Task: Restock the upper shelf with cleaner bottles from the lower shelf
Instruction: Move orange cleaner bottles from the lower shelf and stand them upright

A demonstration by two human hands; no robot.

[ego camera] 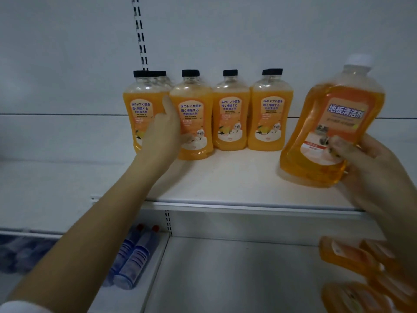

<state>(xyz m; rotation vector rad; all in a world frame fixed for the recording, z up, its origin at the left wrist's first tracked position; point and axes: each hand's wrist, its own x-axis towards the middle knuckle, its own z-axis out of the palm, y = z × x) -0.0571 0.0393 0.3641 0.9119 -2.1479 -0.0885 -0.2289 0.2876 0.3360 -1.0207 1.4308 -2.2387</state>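
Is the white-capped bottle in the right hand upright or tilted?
Tilted. The bottle leans with its cap to the right, gripped low by the right hand. Whether its base touches the shelf is unclear.

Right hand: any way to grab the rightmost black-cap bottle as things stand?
Probably not: the right hand grips the white-cap bottle, which sits between it and the rightmost black-cap bottle.

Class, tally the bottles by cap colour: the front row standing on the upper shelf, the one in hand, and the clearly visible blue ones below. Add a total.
Black-capped orange cleaner bottles, front row of the upper shelf: 4
White-capped orange cleaner bottle in the right hand: 1
Red-capped blue bottles, lower left: 2
Total: 7
Hidden and blurred bottles not counted.
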